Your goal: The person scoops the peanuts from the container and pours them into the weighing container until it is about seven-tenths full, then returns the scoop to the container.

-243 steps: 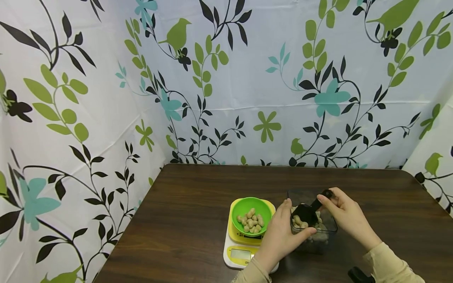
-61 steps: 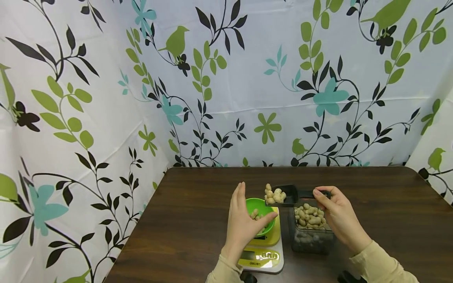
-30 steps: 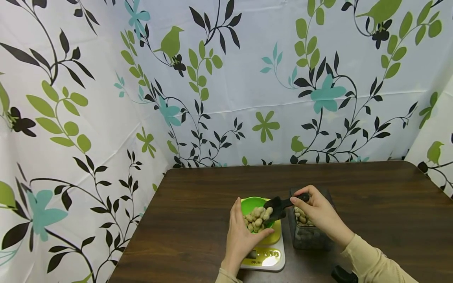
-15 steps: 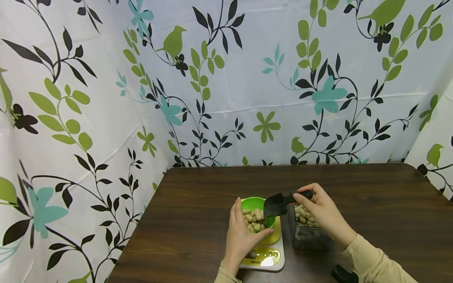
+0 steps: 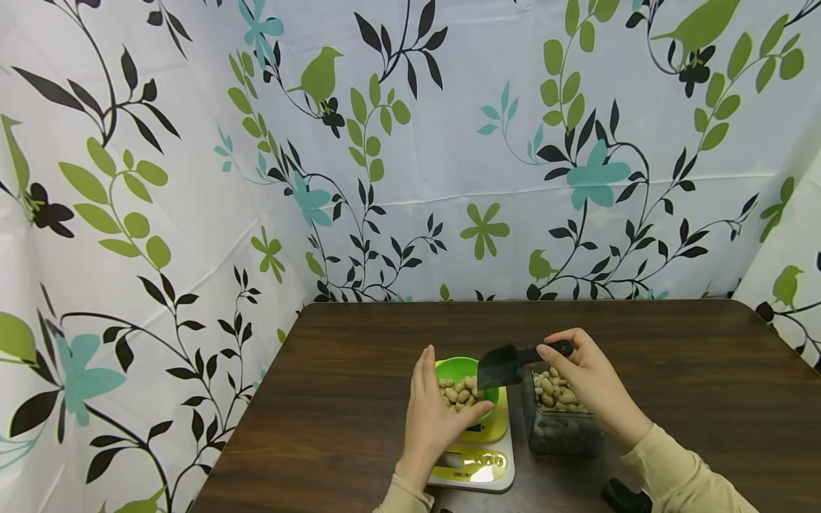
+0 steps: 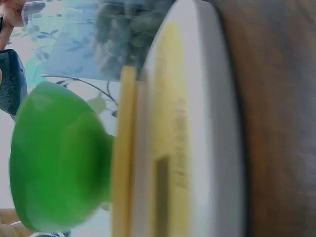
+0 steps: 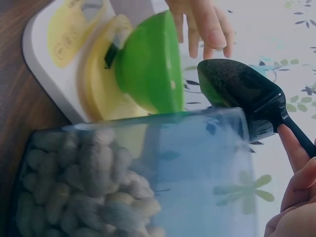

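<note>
My right hand (image 5: pixel 593 377) pinches the handle of a black scoop (image 5: pixel 500 367). The scoop's tilted blade is over the right rim of a green bowl (image 5: pixel 457 366), and I see no peanuts on it. Peanuts (image 5: pixel 457 394) lie in the bowl, which stands on a yellow and white kitchen scale (image 5: pixel 503 434). Beside the bowl is my left hand (image 5: pixel 432 417), fingers extended, thumb spread across the front; contact with the bowl is unclear. The right wrist view shows its fingertips (image 7: pixel 215 37) beyond the bowl. A clear container (image 5: pixel 564 436) of peanuts stands under my right hand.
The scale and container stand side by side on a dark wooden table (image 5: pixel 333 399). A black object (image 5: pixel 621 495) lies at the front, partly hidden by my right sleeve. Patterned cloth (image 5: pixel 410 178) hangs behind the table.
The scoop went from the container to the bowl with peanuts, tipped them in, and has since risen slightly. My left hand moved from the container to the bowl's left side.
</note>
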Demonstrator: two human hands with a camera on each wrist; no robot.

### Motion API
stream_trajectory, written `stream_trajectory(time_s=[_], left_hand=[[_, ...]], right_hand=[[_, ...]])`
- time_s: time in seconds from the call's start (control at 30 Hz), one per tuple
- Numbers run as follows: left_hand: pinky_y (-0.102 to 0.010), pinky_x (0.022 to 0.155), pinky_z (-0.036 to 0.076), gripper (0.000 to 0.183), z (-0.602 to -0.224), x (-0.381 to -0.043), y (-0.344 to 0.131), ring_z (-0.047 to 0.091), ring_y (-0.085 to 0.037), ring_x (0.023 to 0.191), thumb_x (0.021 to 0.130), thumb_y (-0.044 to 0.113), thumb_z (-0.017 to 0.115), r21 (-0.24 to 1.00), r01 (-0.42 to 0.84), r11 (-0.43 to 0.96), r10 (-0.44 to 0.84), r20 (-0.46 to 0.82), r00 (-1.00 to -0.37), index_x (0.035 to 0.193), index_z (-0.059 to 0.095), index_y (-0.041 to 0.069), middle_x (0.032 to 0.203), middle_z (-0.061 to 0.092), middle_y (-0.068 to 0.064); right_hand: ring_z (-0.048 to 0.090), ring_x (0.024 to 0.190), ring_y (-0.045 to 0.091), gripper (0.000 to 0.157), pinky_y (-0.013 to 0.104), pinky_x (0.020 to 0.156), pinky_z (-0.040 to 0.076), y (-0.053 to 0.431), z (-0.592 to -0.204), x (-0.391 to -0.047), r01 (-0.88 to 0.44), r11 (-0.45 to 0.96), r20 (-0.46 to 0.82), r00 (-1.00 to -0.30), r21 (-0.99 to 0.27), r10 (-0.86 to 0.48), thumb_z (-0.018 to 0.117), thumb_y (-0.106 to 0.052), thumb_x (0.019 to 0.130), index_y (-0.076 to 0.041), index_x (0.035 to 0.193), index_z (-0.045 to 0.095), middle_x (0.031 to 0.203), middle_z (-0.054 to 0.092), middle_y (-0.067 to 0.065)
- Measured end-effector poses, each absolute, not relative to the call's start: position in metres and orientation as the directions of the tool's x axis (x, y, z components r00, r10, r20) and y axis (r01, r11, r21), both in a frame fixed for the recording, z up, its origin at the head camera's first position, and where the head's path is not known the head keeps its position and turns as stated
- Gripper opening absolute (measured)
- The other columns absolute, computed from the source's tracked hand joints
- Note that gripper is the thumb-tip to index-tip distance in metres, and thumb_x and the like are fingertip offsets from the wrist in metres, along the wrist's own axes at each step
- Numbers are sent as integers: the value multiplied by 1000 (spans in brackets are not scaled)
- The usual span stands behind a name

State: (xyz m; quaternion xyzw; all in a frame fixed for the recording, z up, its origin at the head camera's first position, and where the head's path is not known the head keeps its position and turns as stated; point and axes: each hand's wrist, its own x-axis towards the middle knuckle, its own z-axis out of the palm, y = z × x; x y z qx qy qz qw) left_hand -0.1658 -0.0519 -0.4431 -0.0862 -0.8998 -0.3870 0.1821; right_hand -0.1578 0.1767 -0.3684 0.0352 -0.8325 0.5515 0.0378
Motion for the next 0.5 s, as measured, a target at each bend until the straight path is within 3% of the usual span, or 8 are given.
stream_trajectory(time_s=[0.27, 0.5], left_hand=[[-52, 102, 39, 116, -418, -166, -35, 32, -29, 138, 64, 67, 72, 649, 363, 669, 102, 403, -909, 151, 9, 23, 154, 23, -5], [-49, 100, 42, 105, -401, -163, -10, 33, -24, 138, 73, 66, 65, 624, 442, 644, 221, 401, -889, 151, 7, 27, 155, 21, -1]], right_hand=[[24, 41, 10, 42, 32, 41, 30, 192, -356, -153, -151, 376, 172, -985, -914, 25, 51, -36, 96, -5, 122, 40, 52, 26, -8], [37, 51, 14, 18, 32, 49, 32, 215, -348, -153, -225, 391, 286, -953, -892, 103, 51, -29, 97, -24, 113, 47, 53, 35, -10]])
